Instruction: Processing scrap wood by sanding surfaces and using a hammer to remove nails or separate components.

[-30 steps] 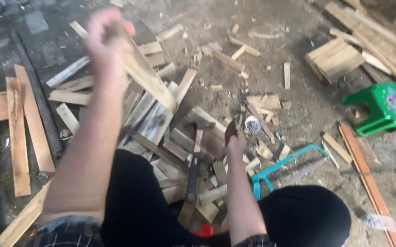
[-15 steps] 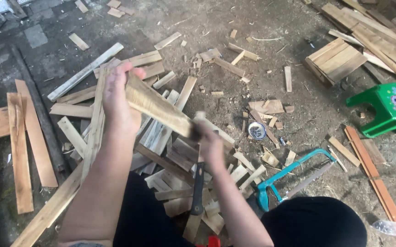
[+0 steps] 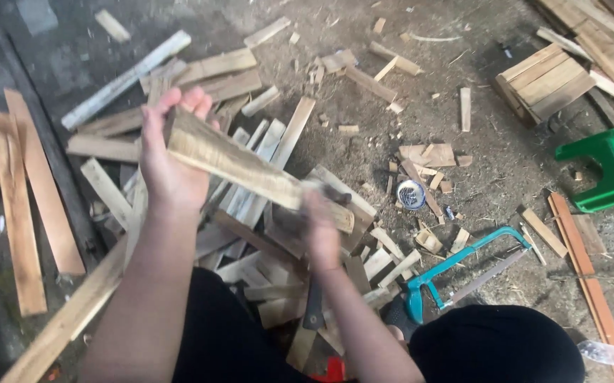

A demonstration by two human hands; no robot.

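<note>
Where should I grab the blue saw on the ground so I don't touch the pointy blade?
Probably best by its dark handle at the lower left end of the saw, coming from the side near the person's knee. The teal frame arches over the thin blade, which runs slanting up to the right, so fingers wrapped round the handle stay away from the teeth.

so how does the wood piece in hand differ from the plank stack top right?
The wood piece is single, off the ground, tilted, gripped by the left hand and the right hand. The plank stack is several boards lying flat on the dirt, untouched. Both are pale raw timber.
</note>
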